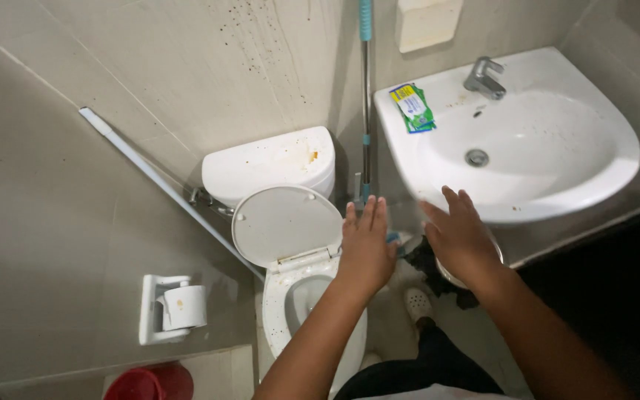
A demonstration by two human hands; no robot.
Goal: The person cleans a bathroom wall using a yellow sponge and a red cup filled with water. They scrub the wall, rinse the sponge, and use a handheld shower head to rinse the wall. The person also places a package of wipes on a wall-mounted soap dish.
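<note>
Both hands are stretched forward over the gap between the toilet (301, 274) and the wash basin (527, 141), and the work in hand looks like a reach toward the mop handle (365, 111), a slim metal pole with teal grips that leans upright against the tiled wall just beside the toilet's cistern. The left hand (367, 244) hovers just in front of the pole's lower end, fingers (370, 215) straight and held together, gripping nothing; the right hand (459, 238) floats further from the toilet, under the basin's front rim, fingers slightly spread, palm down, also empty. To take the pole, a hand would likely need to close around the thin, smooth shaft. The toilet is glossy white ceramic, its round lid raised, the cistern top stained brownish. Beyond the pole from the toilet, the basin is a smooth rounded bowl with a metal tap (484, 78) and a green sachet (412, 108) on its ledge.
</note>
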